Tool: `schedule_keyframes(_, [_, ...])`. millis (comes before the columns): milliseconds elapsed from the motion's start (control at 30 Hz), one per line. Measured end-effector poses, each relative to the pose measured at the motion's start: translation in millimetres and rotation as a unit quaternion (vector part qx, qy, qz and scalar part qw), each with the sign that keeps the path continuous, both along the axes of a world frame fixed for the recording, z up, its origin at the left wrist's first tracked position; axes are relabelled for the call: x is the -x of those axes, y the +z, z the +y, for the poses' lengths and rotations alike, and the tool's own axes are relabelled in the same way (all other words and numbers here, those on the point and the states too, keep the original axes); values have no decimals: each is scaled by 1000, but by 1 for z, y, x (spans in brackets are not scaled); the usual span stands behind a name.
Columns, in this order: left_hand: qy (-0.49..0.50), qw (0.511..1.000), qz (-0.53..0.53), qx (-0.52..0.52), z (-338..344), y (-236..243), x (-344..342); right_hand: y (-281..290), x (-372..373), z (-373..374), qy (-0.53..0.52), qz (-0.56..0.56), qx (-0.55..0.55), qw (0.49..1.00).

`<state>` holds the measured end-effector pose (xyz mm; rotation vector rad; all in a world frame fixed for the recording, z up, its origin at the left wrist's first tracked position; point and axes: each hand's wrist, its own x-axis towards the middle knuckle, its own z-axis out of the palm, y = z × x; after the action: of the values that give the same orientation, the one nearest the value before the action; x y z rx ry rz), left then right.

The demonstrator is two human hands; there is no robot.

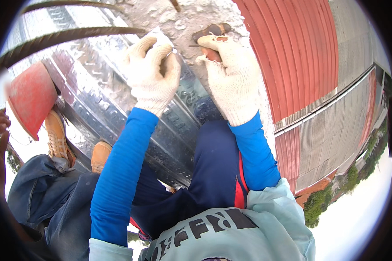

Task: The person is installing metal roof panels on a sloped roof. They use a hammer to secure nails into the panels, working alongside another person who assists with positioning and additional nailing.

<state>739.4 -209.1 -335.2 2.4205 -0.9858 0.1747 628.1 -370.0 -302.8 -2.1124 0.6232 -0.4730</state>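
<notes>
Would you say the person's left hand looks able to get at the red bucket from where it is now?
Probably yes. The left hand, in a white glove, rests on the ribbed metal sheet, and the red bucket sits off to its left. Only bare sheet shows between them, though a rebar rod crosses just above.

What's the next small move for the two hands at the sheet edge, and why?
Probably bring the right hand in to the sheet's upper edge. The gloved left hand is already curled on the edge of the embossed metal sheet. The right hand grips a small brown-handled tool and sits just off the sheet, over the rough concrete. What the tool's tip touches can't be told.
</notes>
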Motion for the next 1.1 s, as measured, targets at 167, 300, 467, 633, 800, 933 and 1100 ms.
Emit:
schedule_keyframes(167, [-26,1000,-13,5,-1,1,-5,-2,4,-11,-17,-40,2,999])
schedule_keyframes(300, [-21,1000,-10,-15,-1,4,-2,-1,4,-10,-10,-34,-5,999])
schedule_keyframes(467, [-33,999,-15,-28,-2,7,-4,-9,1,-9,10,-38,-20,999])
schedule_keyframes(633, [-53,998,-23,-23,-5,8,-6,-7,-7,-8,39,7,-10,999])
schedule_keyframes(800, [-39,998,19,-39,1,8,-4,-11,-15,-4,58,7,-3,998])
schedule_keyframes(933, [-41,999,14,-24,1,7,-6,-19,-17,1,69,-17,51,996])
schedule_keyframes(1100, [-35,999,17,-5,-1,8,-6,-12,-23,3,92,25,64,993])
